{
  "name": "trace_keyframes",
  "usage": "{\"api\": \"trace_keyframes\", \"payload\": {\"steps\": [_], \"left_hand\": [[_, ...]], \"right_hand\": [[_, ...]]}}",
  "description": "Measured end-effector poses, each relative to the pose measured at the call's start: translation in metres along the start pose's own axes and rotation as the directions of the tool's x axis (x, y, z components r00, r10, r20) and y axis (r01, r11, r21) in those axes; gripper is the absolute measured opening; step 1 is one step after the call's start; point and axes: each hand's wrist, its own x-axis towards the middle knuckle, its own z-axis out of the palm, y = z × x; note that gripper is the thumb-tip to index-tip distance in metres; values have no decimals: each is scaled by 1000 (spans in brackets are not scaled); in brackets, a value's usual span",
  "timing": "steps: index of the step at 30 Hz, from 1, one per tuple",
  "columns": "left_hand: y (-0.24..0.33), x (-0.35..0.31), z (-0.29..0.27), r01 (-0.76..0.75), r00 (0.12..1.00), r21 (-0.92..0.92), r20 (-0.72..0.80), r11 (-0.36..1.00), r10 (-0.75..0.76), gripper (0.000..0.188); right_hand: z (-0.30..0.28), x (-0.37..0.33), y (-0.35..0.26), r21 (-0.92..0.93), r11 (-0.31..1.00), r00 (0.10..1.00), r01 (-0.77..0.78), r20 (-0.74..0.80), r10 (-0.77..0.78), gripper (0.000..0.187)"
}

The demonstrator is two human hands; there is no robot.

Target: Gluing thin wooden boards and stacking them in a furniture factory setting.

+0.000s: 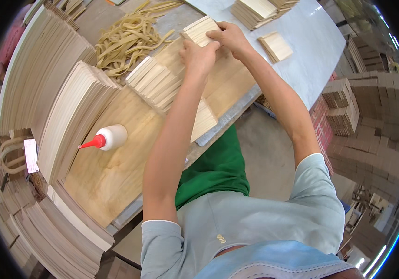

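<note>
Both hands are at a small stack of pale wooden boards (201, 30) near the far end of the plywood work board (115, 172). My left hand (198, 56) is closed on the stack's near side, its fingertips partly hidden. On the right side, my right hand (231, 39) grips the same stack, thumb on top and fingers around the far edge. Closer to me, a slanted row of similar thin boards (155, 83) lies partly behind my left forearm. A white squeeze bottle with a red nozzle (114, 137) lies on its side on the plywood.
Tall stacks of thin wooden panels (76, 111) line the left side. A heap of yellowish flat bands (129, 39) lies beyond the board row. On the grey table (308, 42) to the right are a small board piece (277, 46) and another board stack (255, 11).
</note>
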Motion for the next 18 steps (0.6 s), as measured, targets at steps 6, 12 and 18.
{"api": "trace_keyframes", "payload": {"steps": [6, 12, 18], "left_hand": [[-7, 15, -5, 116, 993, -27, 7, 993, -116, 98], [-20, 24, -14, 74, 997, -152, 10, 986, -73, 101], [15, 1, -10, 213, 973, -55, -76, 975, -217, 101]], "right_hand": [[17, 21, 11, -188, 982, 999, 23, -35, -30, 55], [28, 16, -5, -352, 936, 1000, 16, 17, -10, 61], [23, 13, -2, -288, 958, 1000, 15, 21, -10, 63]]}}
